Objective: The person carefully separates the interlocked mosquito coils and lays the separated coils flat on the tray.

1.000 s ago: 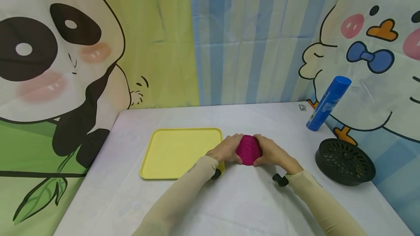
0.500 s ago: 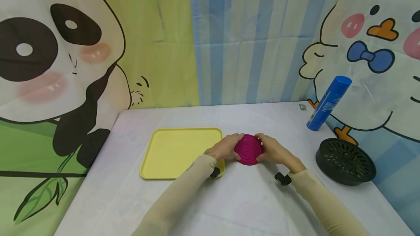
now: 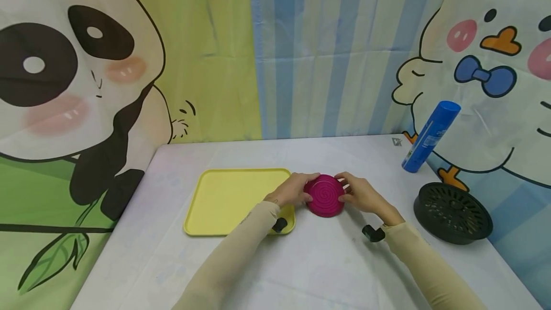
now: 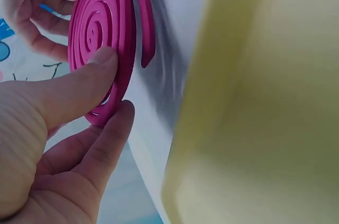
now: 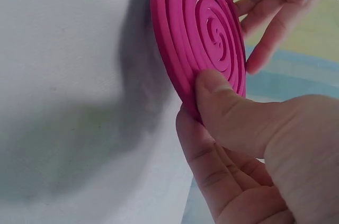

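A magenta mosquito coil [image 3: 325,197], wound in a flat spiral, is held between both hands over the white table in the head view. My left hand [image 3: 292,189] pinches its left edge, thumb on the upper face and fingers beneath, as the left wrist view shows. On the opposite edge, my right hand [image 3: 366,196] grips the coil the same way. In the left wrist view, a curved strip of the coil, its loose end [image 4: 148,49], stands apart from the rest on the table side. The right wrist view shows the spiral's face [image 5: 204,28] tilted, with a shadow below.
A yellow tray [image 3: 232,202] lies left of the coil, partly covered by the left forearm. At the right edge of the table sits a round black holder with a slotted lid [image 3: 453,213]. Behind it stands a blue spray can [image 3: 430,136]. Printed curtains hang around the table.
The coil has shifted slightly left and looks a little larger. My left hand has edged left and my right hand slightly right, so more of the coil shows between them.
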Demonstrator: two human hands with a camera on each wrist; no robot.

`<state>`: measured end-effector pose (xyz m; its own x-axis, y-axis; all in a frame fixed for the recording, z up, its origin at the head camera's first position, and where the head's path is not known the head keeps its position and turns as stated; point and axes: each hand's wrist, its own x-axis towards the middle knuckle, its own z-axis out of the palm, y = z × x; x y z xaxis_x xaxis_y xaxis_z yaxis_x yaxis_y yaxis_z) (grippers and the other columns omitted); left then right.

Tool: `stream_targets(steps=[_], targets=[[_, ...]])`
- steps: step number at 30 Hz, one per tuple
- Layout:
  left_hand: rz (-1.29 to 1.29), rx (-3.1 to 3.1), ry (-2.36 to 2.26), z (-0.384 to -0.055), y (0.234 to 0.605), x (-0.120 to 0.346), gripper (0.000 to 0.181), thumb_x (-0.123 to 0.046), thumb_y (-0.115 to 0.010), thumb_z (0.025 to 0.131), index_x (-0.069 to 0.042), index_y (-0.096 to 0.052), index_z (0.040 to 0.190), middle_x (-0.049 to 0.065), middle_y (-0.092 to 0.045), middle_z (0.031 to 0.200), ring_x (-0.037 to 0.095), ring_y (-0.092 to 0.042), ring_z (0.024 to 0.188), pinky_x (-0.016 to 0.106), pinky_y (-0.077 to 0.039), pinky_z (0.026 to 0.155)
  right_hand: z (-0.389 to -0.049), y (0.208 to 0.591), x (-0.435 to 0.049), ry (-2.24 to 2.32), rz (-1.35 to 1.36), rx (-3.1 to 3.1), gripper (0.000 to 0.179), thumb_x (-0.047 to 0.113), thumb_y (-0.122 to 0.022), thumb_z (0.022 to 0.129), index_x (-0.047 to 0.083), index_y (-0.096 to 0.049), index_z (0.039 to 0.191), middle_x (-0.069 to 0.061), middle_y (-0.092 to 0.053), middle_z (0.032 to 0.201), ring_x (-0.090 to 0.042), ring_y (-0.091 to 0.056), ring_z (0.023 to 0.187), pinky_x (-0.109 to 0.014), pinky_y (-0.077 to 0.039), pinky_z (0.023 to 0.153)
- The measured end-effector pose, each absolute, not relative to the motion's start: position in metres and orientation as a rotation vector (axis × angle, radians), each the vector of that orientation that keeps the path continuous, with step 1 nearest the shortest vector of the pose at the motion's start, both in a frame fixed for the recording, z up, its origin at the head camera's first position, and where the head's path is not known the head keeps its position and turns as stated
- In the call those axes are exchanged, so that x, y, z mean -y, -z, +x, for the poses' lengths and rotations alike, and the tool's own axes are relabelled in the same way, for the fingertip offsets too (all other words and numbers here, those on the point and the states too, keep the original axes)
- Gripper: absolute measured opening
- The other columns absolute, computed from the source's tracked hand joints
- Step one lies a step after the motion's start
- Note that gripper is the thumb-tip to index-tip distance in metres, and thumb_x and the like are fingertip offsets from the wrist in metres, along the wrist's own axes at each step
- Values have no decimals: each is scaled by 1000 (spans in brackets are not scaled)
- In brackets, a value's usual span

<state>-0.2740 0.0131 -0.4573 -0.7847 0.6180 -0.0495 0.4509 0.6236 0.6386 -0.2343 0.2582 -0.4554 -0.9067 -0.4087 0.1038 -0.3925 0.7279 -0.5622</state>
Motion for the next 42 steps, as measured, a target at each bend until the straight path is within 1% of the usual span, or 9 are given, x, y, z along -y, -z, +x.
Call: stream_targets(steps=[5,11,13,17,21,26,31,38,42], targets=[[871,-2570,-986,-279,455,-7,70,-6,-76,89,-20,-48,152,2,-64,137,14,-62,112,22,-53,94,-238,454,-261,1025,-599,-2878,51,3,-75,90,1,-53,136,-23,-69,116,-35,-72,98,-45,-62,82],[888,-2557,-1089,-284,449,-2,65,-4,-77,89,-23,-55,147,6,-72,116,14,-67,101,24,-57,86,-243,454,-265,1099,-511,-2857,49,8,-77,89,3,-58,133,-12,-72,101,-20,-71,87,-29,-60,73],[876,-2553,-1118,-285,448,0,64,-4,-77,89,-24,-57,145,6,-73,114,14,-68,101,24,-57,84,-243,453,-265,1132,-480,-2840,48,9,-77,89,4,-59,133,-10,-72,100,-18,-70,86,-27,-59,72],[840,-2549,-1179,-288,448,3,61,-4,-76,89,-28,-60,143,4,-73,113,12,-68,101,23,-57,83,-243,452,-263,1228,-413,-2783,46,10,-76,90,3,-59,133,-12,-71,101,-17,-70,87,-27,-61,74],[839,-2537,-1255,-290,448,6,57,-4,-73,92,-28,-60,142,5,-74,112,12,-69,99,22,-58,81,-242,448,-261,1320,-355,-2745,45,10,-75,91,2,-59,132,-13,-71,102,-18,-71,87,-38,-62,79],[828,-2538,-1379,-291,446,10,56,-3,-72,92,-22,-59,144,7,-76,107,12,-71,93,23,-59,78,-244,446,-258,1434,-292,-2710,43,11,-73,93,1,-58,132,-14,-71,104,-20,-71,89,-48,-60,86],[709,-2553,-1513,-291,445,12,54,-6,-78,88,-15,-62,139,6,-75,99,13,-71,88,24,-60,75,-249,448,-257,1534,-262,-2709,41,12,-74,92,2,-60,130,-15,-72,106,-19,-73,90,-45,-60,87],[596,-2503,-1660,-293,444,15,32,-6,-79,87,-8,-73,118,8,-76,97,14,-73,86,26,-61,74,-251,448,-254,1675,-239,-2692,39,15,-76,91,1,-62,125,-18,-74,107,-11,-74,87,-22,-60,80],[538,-2438,-1744,-291,442,16,26,-2,-76,89,-4,-73,114,11,-75,99,16,-73,85,27,-62,72,-251,447,-251,1719,-236,-2697,38,18,-77,91,0,-64,121,-20,-73,108,-10,-73,87,-16,-58,79]])
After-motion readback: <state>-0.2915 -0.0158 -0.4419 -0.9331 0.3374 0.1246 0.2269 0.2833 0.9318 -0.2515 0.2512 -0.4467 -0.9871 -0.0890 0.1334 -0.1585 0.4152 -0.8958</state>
